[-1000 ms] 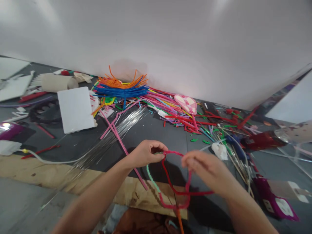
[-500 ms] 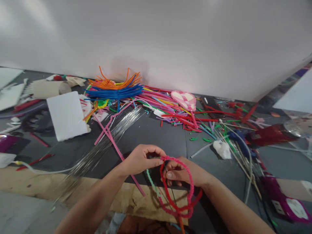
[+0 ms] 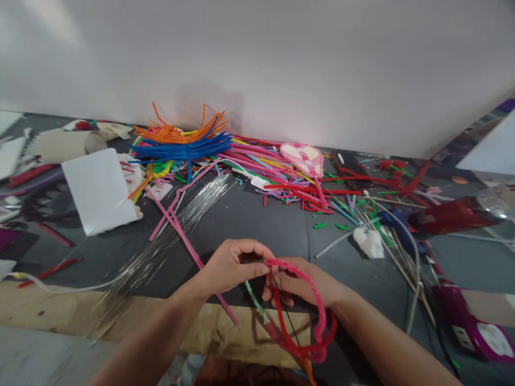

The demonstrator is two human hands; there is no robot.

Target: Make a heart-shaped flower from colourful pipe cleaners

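At the table's near edge, my left hand pinches a pink pipe cleaner, twisted and bent into a large loop. My right hand sits behind that loop, its fingers closed at the red pipe cleaner close to the left fingertips. Red and pink strands cross low down, where an orange piece hangs. A pale green twisted length drops below my left hand and meets the pink one. One thin dark wire runs down through the loop.
Blue pipe cleaners lie bundled near the wall beside orange ones. A pink and cream heart rests on loose pipe cleaners. Bare wires, a white card, white fluff and a purple glue gun lie around.
My right hand has shifted slightly left toward the left fingertips. The loop has swung a little right and the dark wire shows more clearly. The view has turned slightly.
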